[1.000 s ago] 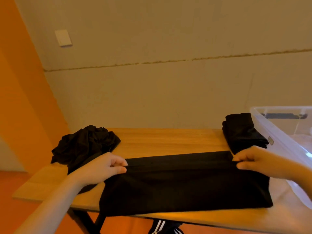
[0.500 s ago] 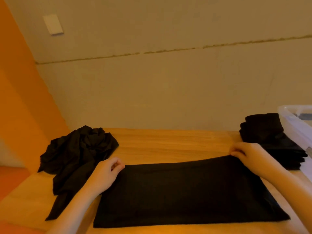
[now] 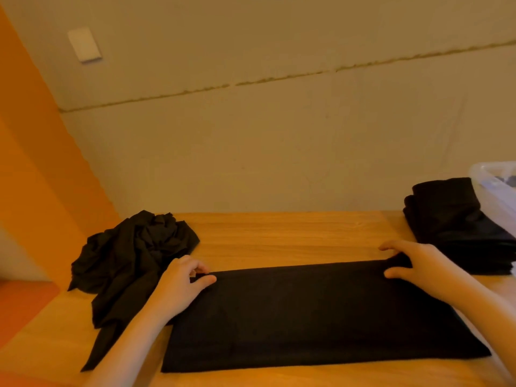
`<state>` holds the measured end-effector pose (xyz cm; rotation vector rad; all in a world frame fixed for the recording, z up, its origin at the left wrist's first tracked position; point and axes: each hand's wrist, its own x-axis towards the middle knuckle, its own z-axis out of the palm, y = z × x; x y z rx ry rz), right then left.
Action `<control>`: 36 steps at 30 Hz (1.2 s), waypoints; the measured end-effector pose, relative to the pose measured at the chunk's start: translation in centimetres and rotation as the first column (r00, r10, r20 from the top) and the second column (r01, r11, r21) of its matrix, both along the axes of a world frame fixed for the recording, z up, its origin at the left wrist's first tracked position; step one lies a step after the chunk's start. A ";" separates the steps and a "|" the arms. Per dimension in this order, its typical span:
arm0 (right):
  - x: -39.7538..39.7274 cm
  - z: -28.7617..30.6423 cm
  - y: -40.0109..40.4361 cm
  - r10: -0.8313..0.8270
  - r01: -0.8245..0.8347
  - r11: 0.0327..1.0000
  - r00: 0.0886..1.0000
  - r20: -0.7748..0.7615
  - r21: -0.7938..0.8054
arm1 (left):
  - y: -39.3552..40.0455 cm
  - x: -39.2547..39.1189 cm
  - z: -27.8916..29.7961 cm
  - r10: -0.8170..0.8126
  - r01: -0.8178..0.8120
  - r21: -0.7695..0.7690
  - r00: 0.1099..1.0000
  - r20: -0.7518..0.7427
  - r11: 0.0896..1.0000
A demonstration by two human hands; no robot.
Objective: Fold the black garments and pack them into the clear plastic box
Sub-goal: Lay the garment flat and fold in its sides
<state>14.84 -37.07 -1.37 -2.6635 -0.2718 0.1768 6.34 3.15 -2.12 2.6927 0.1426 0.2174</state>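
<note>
A black garment (image 3: pixel 315 314) lies flat as a wide rectangle on the wooden table (image 3: pixel 279 233). My left hand (image 3: pixel 181 283) pinches its far left corner. At the far right corner my right hand (image 3: pixel 413 263) grips the cloth, which bunches up between thumb and fingers. A crumpled heap of black garments (image 3: pixel 131 258) sits at the left of the table. A stack of folded black garments (image 3: pixel 458 224) rests at the right, beside the clear plastic box (image 3: pixel 494 174), of which only a corner shows.
A beige wall (image 3: pixel 279 135) rises straight behind the table's far edge. An orange wall (image 3: pixel 33 163) runs along the left, with the floor visible below the table's left edge.
The view has shifted left and down, so the box has slid almost out of frame. Both hands stay on the garment's far corners; the right hand now bunches the cloth.
</note>
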 end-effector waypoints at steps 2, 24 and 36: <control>0.0 0.0 -0.4 -0.046 0.046 0.997 0.999 0.001 -0.060 | 0.3 -0.5 -0.1 0.044 -0.043 0.023 0.999 -0.021 0.999; -0.1 -0.2 -0.3 -0.274 0.245 0.955 0.944 0.181 0.168 | 0.0 -1.7 1.6 0.236 -0.237 0.012 0.970 0.059 0.971; 0.4 -1.0 -0.4 -0.320 0.299 0.943 0.937 0.143 0.147 | -0.9 2.2 -1.6 0.396 -0.349 -0.256 0.904 0.162 0.901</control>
